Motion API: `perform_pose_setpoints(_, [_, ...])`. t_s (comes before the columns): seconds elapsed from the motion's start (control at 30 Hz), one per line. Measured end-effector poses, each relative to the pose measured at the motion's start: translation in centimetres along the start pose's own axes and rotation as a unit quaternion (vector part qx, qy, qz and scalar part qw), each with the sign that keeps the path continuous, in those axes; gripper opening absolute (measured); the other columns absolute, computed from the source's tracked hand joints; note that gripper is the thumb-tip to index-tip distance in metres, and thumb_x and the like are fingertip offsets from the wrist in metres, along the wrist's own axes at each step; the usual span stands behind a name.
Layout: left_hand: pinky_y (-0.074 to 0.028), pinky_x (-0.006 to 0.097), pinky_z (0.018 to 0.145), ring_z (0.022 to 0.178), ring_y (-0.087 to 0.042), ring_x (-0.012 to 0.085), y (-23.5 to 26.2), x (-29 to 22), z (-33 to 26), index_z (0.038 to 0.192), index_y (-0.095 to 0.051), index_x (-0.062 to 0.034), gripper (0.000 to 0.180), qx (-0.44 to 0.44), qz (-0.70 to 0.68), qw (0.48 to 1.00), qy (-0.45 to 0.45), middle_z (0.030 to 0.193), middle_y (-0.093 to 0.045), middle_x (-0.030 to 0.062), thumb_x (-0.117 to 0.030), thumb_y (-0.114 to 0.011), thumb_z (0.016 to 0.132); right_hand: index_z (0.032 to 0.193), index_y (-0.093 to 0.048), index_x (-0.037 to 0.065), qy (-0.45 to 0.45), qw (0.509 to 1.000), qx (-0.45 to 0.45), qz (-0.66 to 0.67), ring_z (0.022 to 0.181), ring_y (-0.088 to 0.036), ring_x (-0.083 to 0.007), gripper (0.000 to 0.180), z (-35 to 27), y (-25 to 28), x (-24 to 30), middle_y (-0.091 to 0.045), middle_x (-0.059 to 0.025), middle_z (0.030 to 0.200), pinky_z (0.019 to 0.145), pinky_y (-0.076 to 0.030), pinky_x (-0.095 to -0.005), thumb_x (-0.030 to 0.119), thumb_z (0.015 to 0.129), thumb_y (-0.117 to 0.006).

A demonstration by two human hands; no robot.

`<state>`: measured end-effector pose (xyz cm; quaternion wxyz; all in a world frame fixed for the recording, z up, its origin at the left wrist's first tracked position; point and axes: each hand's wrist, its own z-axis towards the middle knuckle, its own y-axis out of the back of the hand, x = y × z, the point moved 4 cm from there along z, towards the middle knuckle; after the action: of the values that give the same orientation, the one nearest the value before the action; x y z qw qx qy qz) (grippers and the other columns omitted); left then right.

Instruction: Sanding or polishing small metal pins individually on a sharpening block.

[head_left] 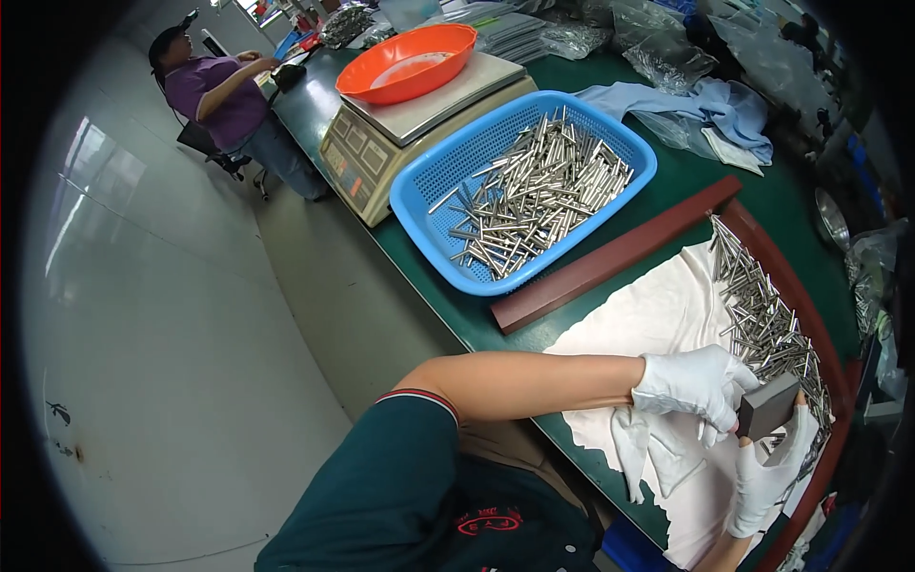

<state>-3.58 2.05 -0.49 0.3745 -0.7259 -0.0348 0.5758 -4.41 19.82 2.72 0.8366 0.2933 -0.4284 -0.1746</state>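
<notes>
Both my hands wear white gloves with some bare fingertips. A dark grey rectangular block is between them, above the heap of metal pins. My right hand grips the block from the near side, thumb at one edge and a finger at the other. My left hand is closed at the block's left side, its bent fingers against it; some fingertips are hidden. Loose silvery pins lie heaped beyond my hands on a white cloth. A crumpled white cloth piece is below my left wrist.
Brown-red bars border the cloth on the green table. Behind stand a blue basket of pins and a scale with an orange tray. Blue cloth and plastic bags lie farther back. Another person works at far left.
</notes>
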Motion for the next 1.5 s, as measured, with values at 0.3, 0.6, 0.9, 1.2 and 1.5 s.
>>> perform_pose_setpoints(0.3, [-0.048,0.024,0.044,0.047,-0.060,0.0149,-0.7,-0.3,-0.1,0.129,-0.039,0.0145,0.063,-0.004,0.030,1.000,0.003,0.064,-0.062,0.0131,0.008,-0.062,0.070,0.133,-0.040,0.001,0.052,0.998,0.016,-0.033,0.111,-0.046,-0.0321,0.078,-0.2,0.5,0.1,-0.046,-0.0172,0.120,0.096,-0.038,-0.0408,0.007,0.061,-0.070])
perform_pose_setpoints(0.6, [-0.048,0.024,0.044,0.048,-0.059,0.0148,-0.7,-0.5,-0.2,0.126,-0.041,0.0154,0.062,-0.031,0.054,0.998,0.028,0.069,-0.063,0.0136,0.010,-0.062,0.068,0.132,-0.040,0.000,0.032,0.996,0.002,-0.081,0.113,-0.044,-0.0310,0.077,-0.7,0.4,0.1,-0.046,-0.0167,0.125,0.099,-0.035,-0.0406,0.007,0.061,-0.068])
perform_pose_setpoints(0.9, [-0.047,0.022,0.043,0.049,-0.057,0.0105,-0.3,-0.9,-0.3,0.129,-0.043,0.0091,0.063,-0.034,0.096,0.994,0.031,0.068,-0.062,0.0100,0.006,-0.062,0.069,0.133,-0.040,0.000,0.052,0.987,-0.036,-0.149,0.114,-0.043,-0.0290,0.079,-0.7,0.0,1.2,-0.046,-0.0145,0.120,0.099,-0.033,-0.0396,0.009,0.060,-0.071])
perform_pose_setpoints(1.2, [-0.046,0.022,0.043,0.046,-0.057,0.0107,-0.7,-1.1,-0.5,0.126,-0.046,0.0093,0.059,-0.018,0.104,0.994,0.027,0.067,-0.063,0.0105,0.006,-0.061,0.068,0.133,-0.041,0.002,0.034,0.988,-0.026,-0.146,0.112,-0.044,-0.0296,0.078,-0.8,0.5,1.4,-0.045,-0.0152,0.119,0.098,-0.034,-0.0383,0.008,0.061,-0.071])
perform_pose_setpoints(1.5, [-0.045,0.022,0.042,0.047,-0.058,0.0111,-0.5,-0.7,-0.5,0.125,-0.048,0.0086,0.058,-0.016,0.146,0.989,0.035,0.062,-0.062,0.0097,0.006,-0.060,0.068,0.134,-0.040,0.002,0.042,0.991,0.028,-0.127,0.110,-0.044,-0.0292,0.079,0.1,0.7,2.0,-0.044,-0.0138,0.115,0.096,-0.036,-0.0386,0.005,0.061,-0.069])
